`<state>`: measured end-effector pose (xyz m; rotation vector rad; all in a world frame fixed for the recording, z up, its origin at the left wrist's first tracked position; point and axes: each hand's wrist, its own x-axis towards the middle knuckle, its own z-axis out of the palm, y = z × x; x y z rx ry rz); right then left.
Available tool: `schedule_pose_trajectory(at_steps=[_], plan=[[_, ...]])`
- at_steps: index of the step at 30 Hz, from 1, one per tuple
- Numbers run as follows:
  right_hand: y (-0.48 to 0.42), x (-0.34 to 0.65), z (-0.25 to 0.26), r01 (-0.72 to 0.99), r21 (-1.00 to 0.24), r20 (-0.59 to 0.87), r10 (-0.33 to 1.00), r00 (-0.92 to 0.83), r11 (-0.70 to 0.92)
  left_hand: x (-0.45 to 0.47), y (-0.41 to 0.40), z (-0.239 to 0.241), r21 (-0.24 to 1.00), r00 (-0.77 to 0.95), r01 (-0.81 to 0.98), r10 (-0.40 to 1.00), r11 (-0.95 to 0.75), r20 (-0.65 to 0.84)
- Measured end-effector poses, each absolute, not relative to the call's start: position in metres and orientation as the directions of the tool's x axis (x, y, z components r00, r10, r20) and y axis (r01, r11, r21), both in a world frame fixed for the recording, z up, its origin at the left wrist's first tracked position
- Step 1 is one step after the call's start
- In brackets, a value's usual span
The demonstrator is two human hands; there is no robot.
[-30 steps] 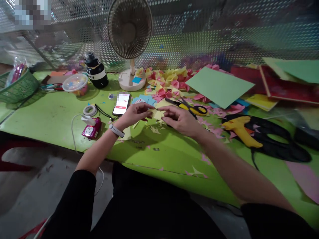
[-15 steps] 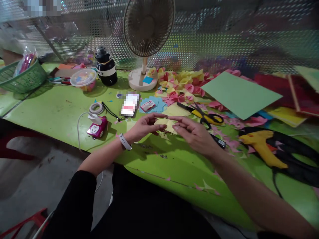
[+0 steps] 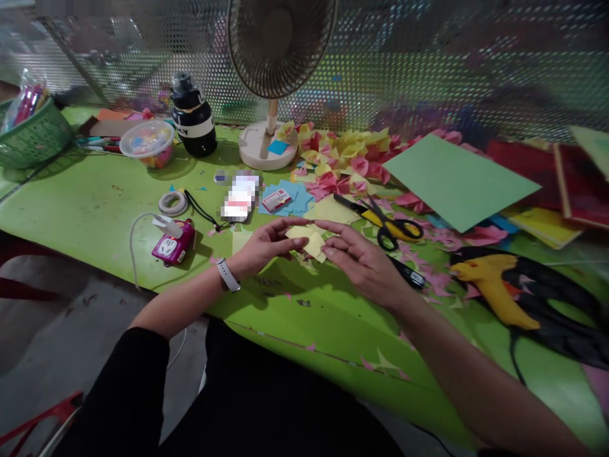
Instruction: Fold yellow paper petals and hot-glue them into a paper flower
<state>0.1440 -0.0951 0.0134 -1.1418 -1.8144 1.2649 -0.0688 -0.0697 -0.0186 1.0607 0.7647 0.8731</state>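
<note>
**Left hand (image 3: 264,251) and right hand (image 3: 365,263) share a small yellow paper piece (image 3: 311,242)**

Far to the left of the left hand, toward the back of the green table (image 3: 102,203), sits a green basket (image 3: 38,141). Nearer that hand, but still beyond it, come a lidded plastic tub (image 3: 148,152) and a black bottle (image 3: 194,124). Closer in, to the left of the wrist, lie a tape roll (image 3: 172,203) and a magenta power adapter (image 3: 166,249) with a white plug in it. A phone (image 3: 241,197) rests just beyond the left hand.

The left hand, wearing a watch (image 3: 228,275), grips the left side of the yellow paper piece, its thumb on top. The paper is between the two hands, above the table. Straight out past them are blue paper slips (image 3: 301,202) and, farther off, a fan (image 3: 269,149).

The right hand pinches the paper's right side between thumb and fingers. Beyond it lie black-and-yellow scissors (image 3: 394,226), backed by a heap of pink and yellow folded papers (image 3: 368,145). Farther to its right are a large light-green sheet (image 3: 461,181) and a yellow glue gun (image 3: 499,285) on a black pad (image 3: 566,317).
</note>
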Motion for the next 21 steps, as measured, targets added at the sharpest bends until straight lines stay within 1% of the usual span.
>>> schedule_pose_trajectory(at_steps=[7, 13, 21], plan=[[-0.0944, 0.1444, 0.0139, 0.285, -0.944, 0.030, 0.900, -0.435, 0.169, -0.0674, -0.0703, -0.0171, 0.925, 0.468, -0.282, 0.878, 0.254, -0.098], [-0.0952, 0.1438, 0.0177, 0.298, -0.940, 0.022, 0.901, -0.434, 0.167, -0.0674, -0.0711, -0.0160, 0.936, 0.461, -0.254, 0.881, 0.244, -0.105], [-0.0940, 0.1429, 0.0155, 0.270, -0.948, 0.036, 0.899, -0.436, 0.169, -0.0674, -0.0714, -0.0178, 0.933, 0.464, -0.261, 0.880, 0.247, -0.103]])
